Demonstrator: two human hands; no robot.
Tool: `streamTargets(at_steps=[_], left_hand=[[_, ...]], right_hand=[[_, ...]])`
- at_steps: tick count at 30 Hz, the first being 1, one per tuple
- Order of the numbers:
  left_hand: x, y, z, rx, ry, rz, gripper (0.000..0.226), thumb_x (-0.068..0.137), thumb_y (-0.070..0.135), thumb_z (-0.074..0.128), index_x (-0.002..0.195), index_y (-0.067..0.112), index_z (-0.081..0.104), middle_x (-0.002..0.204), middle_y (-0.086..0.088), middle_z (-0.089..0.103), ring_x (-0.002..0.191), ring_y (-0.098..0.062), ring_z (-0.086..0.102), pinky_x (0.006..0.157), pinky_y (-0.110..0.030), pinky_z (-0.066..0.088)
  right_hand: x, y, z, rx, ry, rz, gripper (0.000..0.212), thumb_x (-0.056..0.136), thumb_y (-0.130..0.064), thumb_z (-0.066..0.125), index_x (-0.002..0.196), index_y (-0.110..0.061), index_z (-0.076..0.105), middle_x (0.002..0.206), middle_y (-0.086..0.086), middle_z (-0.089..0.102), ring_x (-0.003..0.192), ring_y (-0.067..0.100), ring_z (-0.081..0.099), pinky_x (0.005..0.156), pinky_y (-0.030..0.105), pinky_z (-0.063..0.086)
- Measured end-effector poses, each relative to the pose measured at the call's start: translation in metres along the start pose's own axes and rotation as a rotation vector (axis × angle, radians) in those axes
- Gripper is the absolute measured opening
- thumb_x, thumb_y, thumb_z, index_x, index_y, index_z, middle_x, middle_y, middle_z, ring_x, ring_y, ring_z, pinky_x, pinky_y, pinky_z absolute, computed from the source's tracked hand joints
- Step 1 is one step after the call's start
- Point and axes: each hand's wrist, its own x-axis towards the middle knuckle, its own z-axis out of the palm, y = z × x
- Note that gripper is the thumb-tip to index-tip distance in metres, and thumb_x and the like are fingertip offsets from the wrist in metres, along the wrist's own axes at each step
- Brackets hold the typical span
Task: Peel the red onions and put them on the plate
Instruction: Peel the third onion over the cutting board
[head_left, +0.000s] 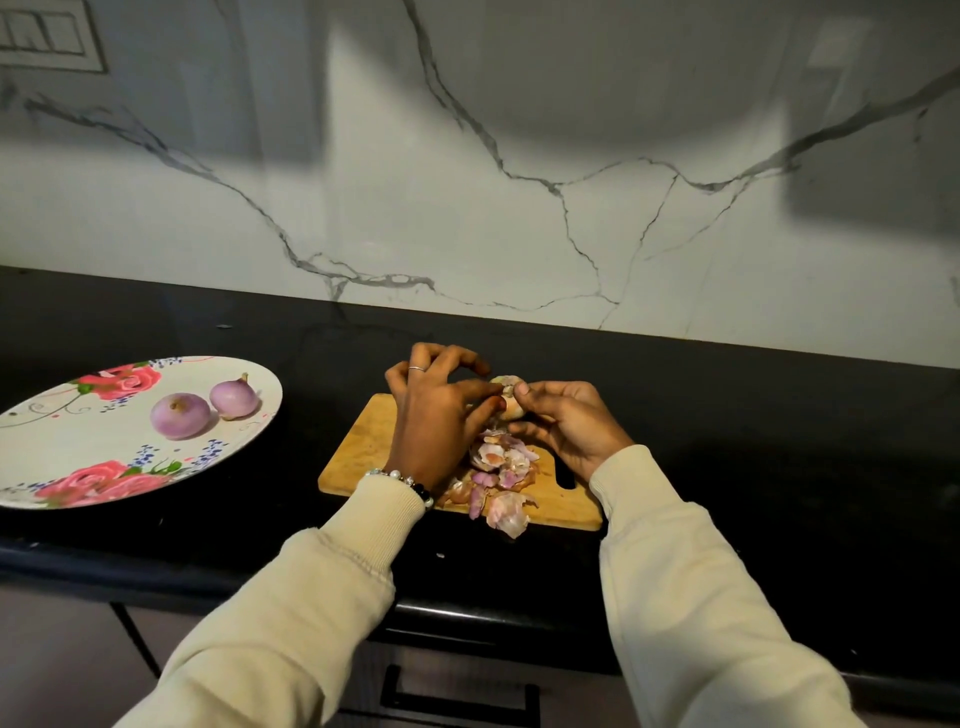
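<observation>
Marble wall, dark table: we are peeling our third red onion.

Behind the black table (727, 415) stands a white wall with grey cracks. We hold the red onion (508, 397) over the wooden cutting board (363, 447), between both hands. Our right hand (569, 423) curls round it in a snug grip. Our left hand (434, 410) pinches at its top, fingers bent, to pull the skin away. Loose skins (501, 480) lie in a pile on the board below. Two peeled onions (205, 408) already sit on the flowered plate (62, 457), off to the left. We think some dry skin is left, so next we must pull it off, then carry the onion over to the plate.
</observation>
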Motion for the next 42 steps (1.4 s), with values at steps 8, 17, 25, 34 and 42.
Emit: streamTargets(at_steps=[8,17,25,34,42], left_hand=[[0.0000,0.0031,0.0015,0.024,-0.015,0.048,0.012,0.074,0.022,0.081,0.083,0.016,0.075,0.112,-0.003,0.058,0.110,-0.021,0.041,0.085,-0.035,0.019],[-0.0002,0.0040,-0.0002,-0.013,-0.103,0.047,0.014,0.077,0.027,0.073,0.082,0.014,0.068,0.125,-0.008,0.048,0.114,-0.020,0.032,0.083,-0.039,0.030],[-0.0001,0.0024,-0.0006,-0.022,-0.083,-0.040,0.011,0.079,0.023,0.073,0.084,0.017,0.066,0.128,-0.004,0.046,0.119,-0.023,0.032,0.089,-0.039,0.019],[0.0014,0.0011,-0.0016,0.050,-0.050,-0.104,0.014,0.084,0.021,0.072,0.096,0.029,0.074,0.113,0.003,0.059,0.116,-0.025,0.041,0.089,-0.040,0.019],[0.0019,0.0033,-0.0013,-0.060,-0.063,-0.138,0.019,0.086,0.036,0.069,0.104,0.031,0.070,0.107,0.014,0.065,0.113,-0.012,0.043,0.084,-0.029,0.011]], right_hand=[[-0.0015,0.0005,0.0030,-0.007,0.011,0.006,0.013,0.096,-0.005,0.060,0.093,0.004,0.069,0.076,0.012,0.071,0.071,0.019,0.071,0.061,0.023,0.059],[-0.0009,0.0022,0.0035,-0.001,0.012,0.007,0.012,0.096,-0.001,0.057,0.093,0.005,0.067,0.074,0.010,0.072,0.072,0.018,0.072,0.064,0.026,0.059],[0.0012,-0.0045,-0.0032,0.178,0.178,-0.041,0.017,0.097,-0.004,0.058,0.101,0.012,0.065,0.093,0.020,0.071,0.075,0.020,0.074,0.059,0.025,0.059],[-0.0004,-0.0057,-0.0024,0.180,0.130,-0.042,0.019,0.097,-0.006,0.058,0.101,0.010,0.066,0.089,0.017,0.073,0.073,0.019,0.073,0.057,0.024,0.058],[0.0002,-0.0031,-0.0017,0.090,0.050,-0.016,0.022,0.099,-0.009,0.055,0.102,0.008,0.068,0.089,0.018,0.073,0.075,0.021,0.069,0.058,0.025,0.057]])
